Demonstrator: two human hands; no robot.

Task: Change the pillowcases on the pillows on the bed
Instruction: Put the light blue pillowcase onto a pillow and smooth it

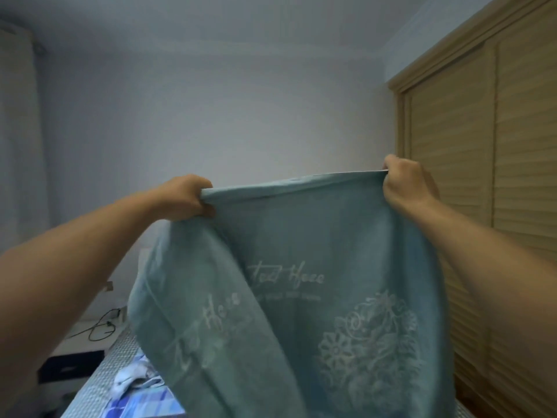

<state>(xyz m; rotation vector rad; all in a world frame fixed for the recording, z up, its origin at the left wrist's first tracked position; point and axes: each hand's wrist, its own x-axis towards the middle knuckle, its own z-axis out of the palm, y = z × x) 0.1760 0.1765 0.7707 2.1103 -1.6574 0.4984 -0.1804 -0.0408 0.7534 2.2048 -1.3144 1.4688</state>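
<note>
left hand [187, 197]: I've got it clenched on the pillowcase [301, 297] top left corner
right hand [405, 182]: clenched on right corner
why: held high, taut, so it hangs open over bed [99, 384]

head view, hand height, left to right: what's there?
left hand gripping the top edge → teal pillowcase held up between the hands → right hand gripping the other corner → slatted wooden wardrobe
</note>
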